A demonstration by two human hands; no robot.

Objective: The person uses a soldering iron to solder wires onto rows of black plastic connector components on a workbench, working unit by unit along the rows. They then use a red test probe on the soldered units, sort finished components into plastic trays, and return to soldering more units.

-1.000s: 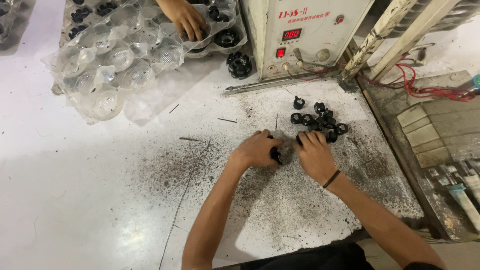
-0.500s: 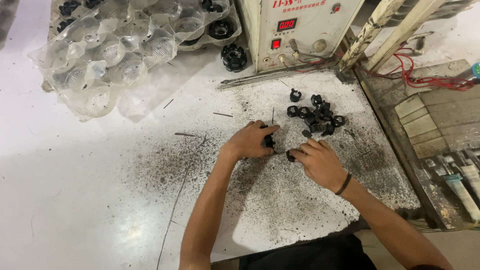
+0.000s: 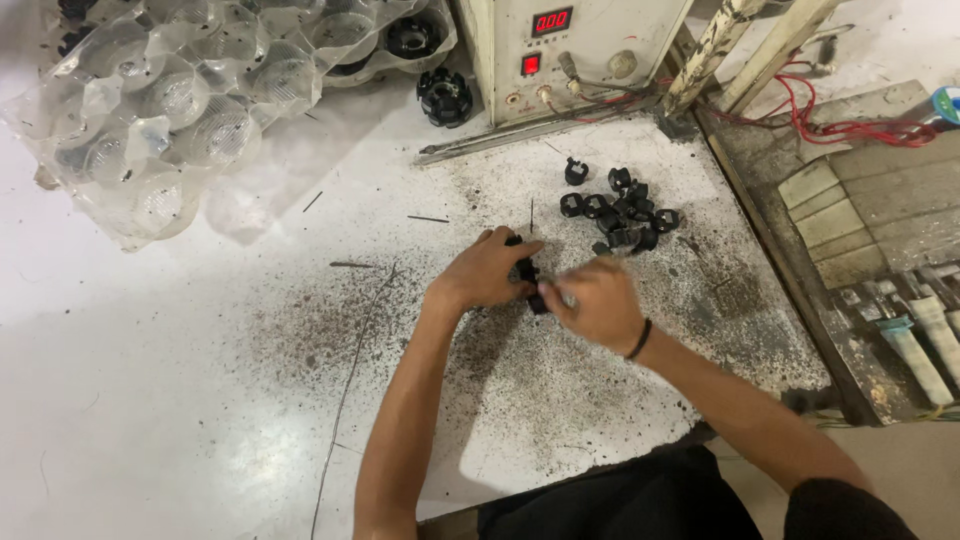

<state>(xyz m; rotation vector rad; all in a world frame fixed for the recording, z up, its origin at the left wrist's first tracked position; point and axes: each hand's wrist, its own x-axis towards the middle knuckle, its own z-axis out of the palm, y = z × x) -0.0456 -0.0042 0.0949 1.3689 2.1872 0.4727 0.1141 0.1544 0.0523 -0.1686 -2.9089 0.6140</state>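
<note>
Left hand (image 3: 480, 275) and right hand (image 3: 596, 300) pinching small black plastic part (image 3: 526, 272) between fingertips, over speckled white bench (image 3: 200, 400); pile of black parts (image 3: 620, 210) lying near.

Left hand (image 3: 485, 272), right hand (image 3: 598, 302) — fingertips together

desk (image 3: 150, 400): white, black specks
on it: black clip pile (image 3: 620, 215), clear plastic trays (image 3: 180, 100), control box (image 3: 570, 40)
</note>
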